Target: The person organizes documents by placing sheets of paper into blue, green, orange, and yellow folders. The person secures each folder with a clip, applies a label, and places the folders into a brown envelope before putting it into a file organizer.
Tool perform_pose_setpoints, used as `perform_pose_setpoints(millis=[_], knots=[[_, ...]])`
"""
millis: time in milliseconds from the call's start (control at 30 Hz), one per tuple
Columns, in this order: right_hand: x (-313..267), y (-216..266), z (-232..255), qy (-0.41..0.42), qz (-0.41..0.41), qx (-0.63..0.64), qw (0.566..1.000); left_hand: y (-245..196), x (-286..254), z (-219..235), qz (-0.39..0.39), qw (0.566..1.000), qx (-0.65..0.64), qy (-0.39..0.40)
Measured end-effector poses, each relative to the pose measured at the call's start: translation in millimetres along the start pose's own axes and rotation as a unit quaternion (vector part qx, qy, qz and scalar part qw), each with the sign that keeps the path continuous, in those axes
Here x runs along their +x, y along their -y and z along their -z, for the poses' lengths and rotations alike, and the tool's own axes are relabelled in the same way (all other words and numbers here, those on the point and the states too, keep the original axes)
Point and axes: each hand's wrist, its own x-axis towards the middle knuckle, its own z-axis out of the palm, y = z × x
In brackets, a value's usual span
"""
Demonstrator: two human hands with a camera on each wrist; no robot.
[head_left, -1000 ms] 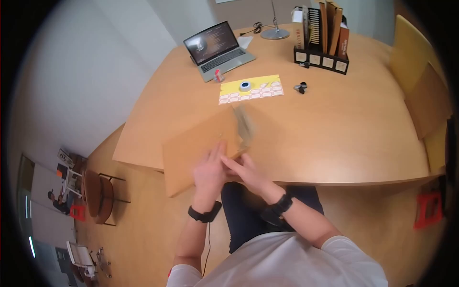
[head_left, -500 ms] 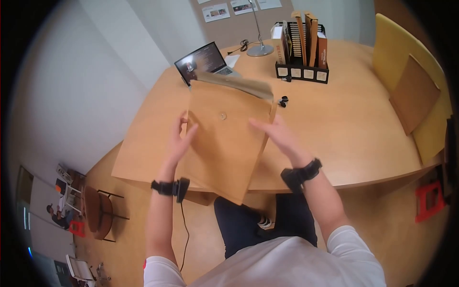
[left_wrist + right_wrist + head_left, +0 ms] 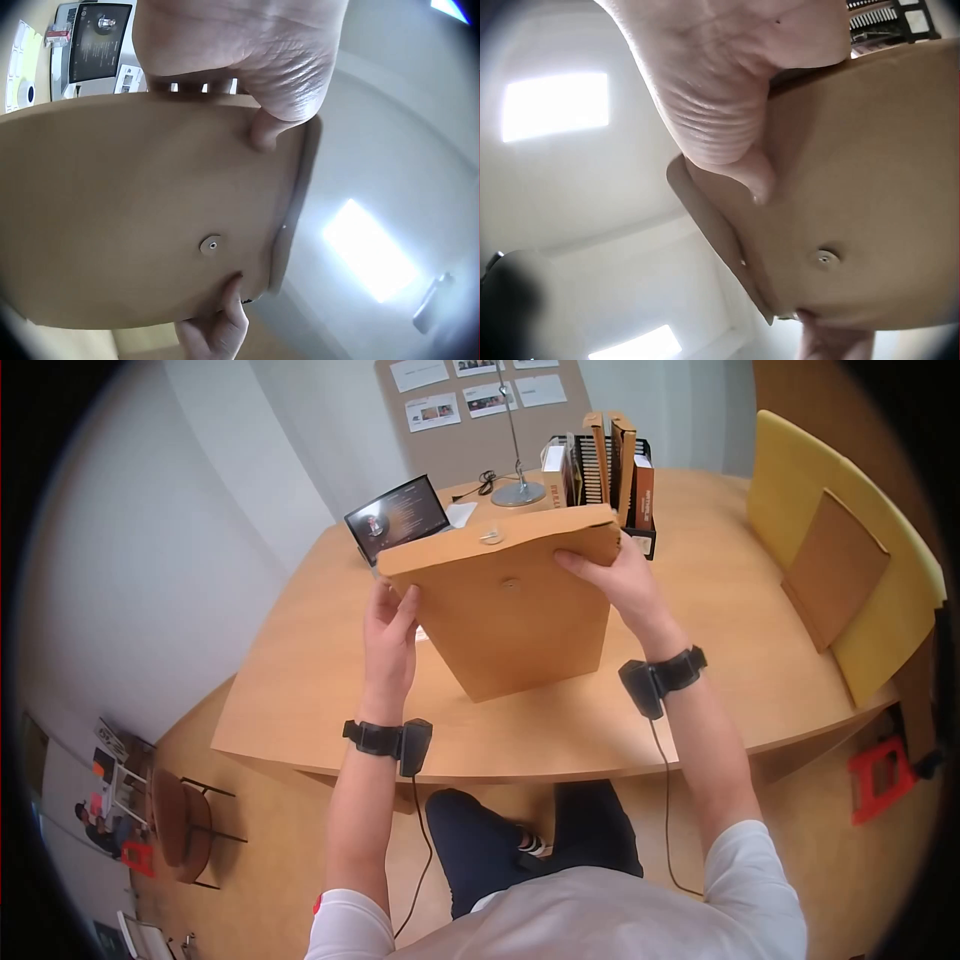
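Both hands hold a brown kraft envelope raised over the near part of the table, its flap side up, with round buttons on the flap and body. The left hand grips the left edge near the top, thumb on the face and fingers behind. At the upper right corner the right hand pinches the envelope, its thumb on the face. In the left wrist view the left thumb presses the envelope close to the flap fold. The right wrist view has the right thumb on the envelope beside its button.
Behind the envelope stand a laptop, a lamp base and an organizer with books and folders. A yellow chair with a brown folder on it is at the right. A person sits far left.
The envelope has lifted and turned more upright, its flap now folded across the top. Both hands have moved up along its sides and grip it near the top. The head view has tilted up.
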Motion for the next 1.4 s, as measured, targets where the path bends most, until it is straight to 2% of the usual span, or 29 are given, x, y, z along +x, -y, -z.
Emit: perform_pose_setpoints(millis=[67, 100, 200, 400, 533, 567, 700, 800, 900, 967, 1033, 1100, 1200, 1333, 1400], knots=[[-7, -12, 1, -0.058, 0.024, 0.018, 0.998, -4, 2, -7, -0.016, 1.000, -0.001, 0.002], [-5, -16, 3, -0.039, 0.081, 0.056, 0.994, -7, 2, -15, -0.032, 0.999, 0.001, -0.008], [4, -13, 10, -0.037, 0.087, 0.055, 0.994, -8, 13, -16, -0.070, 0.997, 0.014, -0.018], [12, 13, -4, -0.045, 0.197, 0.016, 0.979, -27, 21, -31, -0.156, 0.985, 0.059, -0.035], [6, -3, -3, -0.044, 0.148, 0.020, 0.988, -2, 22, -12, -0.205, 0.961, 0.182, -0.018], [4, -3, -5, -0.050, 0.157, 0.041, 0.985, 2, 22, -14, -0.211, 0.962, 0.172, -0.027], [6, -17, 9, -0.046, 0.191, -0.120, 0.973, 2, 25, 2, -0.194, 0.959, 0.200, 0.054], [0, -5, 10, -0.014, 0.210, -0.083, 0.974, -4, 15, -4, -0.205, 0.969, 0.111, 0.079], [1, -4, 7, -0.035, 0.230, -0.146, 0.962, 8, 14, -16, -0.217, 0.970, 0.112, -0.020], [-3, -4, -1, -0.050, 0.198, -0.116, 0.972, 3, 13, -29, -0.215, 0.968, 0.108, -0.070], [-4, -8, -2, -0.056, 0.185, -0.090, 0.977, -1, 13, -30, -0.161, 0.982, 0.069, -0.076], [-7, -9, 1, -0.054, 0.185, -0.087, 0.977, -4, 12, -20, -0.054, 0.998, -0.007, -0.039], [-10, -5, 1, -0.051, 0.187, -0.112, 0.975, -11, 8, -32, -0.019, 0.998, -0.052, -0.036], [-7, 3, -5, -0.044, 0.206, -0.071, 0.975, -10, 9, -26, -0.037, 0.998, 0.032, -0.032], [-1, 18, -5, -0.054, 0.217, -0.089, 0.971, -20, 8, -27, -0.055, 0.995, 0.075, -0.041]])
